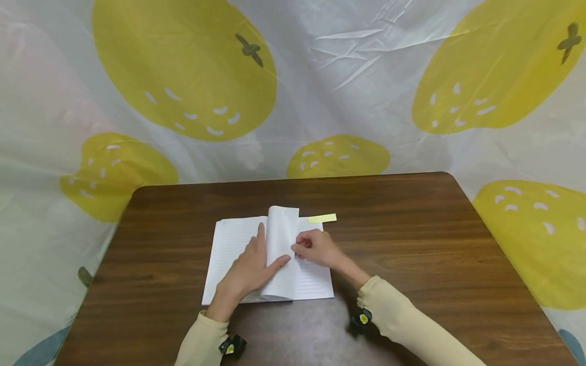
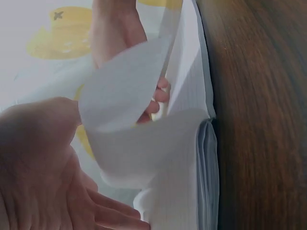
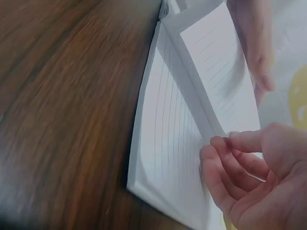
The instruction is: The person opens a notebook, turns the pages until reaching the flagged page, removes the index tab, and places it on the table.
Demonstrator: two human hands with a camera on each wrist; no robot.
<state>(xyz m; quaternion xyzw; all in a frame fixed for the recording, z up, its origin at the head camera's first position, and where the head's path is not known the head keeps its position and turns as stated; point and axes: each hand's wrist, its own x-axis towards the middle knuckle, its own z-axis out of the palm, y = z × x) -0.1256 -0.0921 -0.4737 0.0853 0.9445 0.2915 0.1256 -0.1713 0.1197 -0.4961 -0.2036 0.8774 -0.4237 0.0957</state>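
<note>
An open lined notebook [image 1: 229, 244] lies on the table, with one page [image 1: 282, 234] raised and curling over toward the left. My right hand [image 1: 318, 247] pinches the free edge of that page between thumb and fingertips, as the right wrist view shows at the page's corner [image 3: 235, 117]. My left hand [image 1: 249, 269] lies over the left-hand pages with fingers extended, its thumb against the curved page. In the left wrist view, the page [image 2: 139, 148] bends beside the left hand [image 2: 43, 167], partly hiding the right hand [image 2: 117, 33].
A pale yellow sticky strip [image 1: 322, 218] juts out past the notebook's upper right corner. The brown wooden table [image 1: 412, 244] extends around the notebook. Behind it hangs a white curtain [image 1: 293, 91] with yellow fruit prints.
</note>
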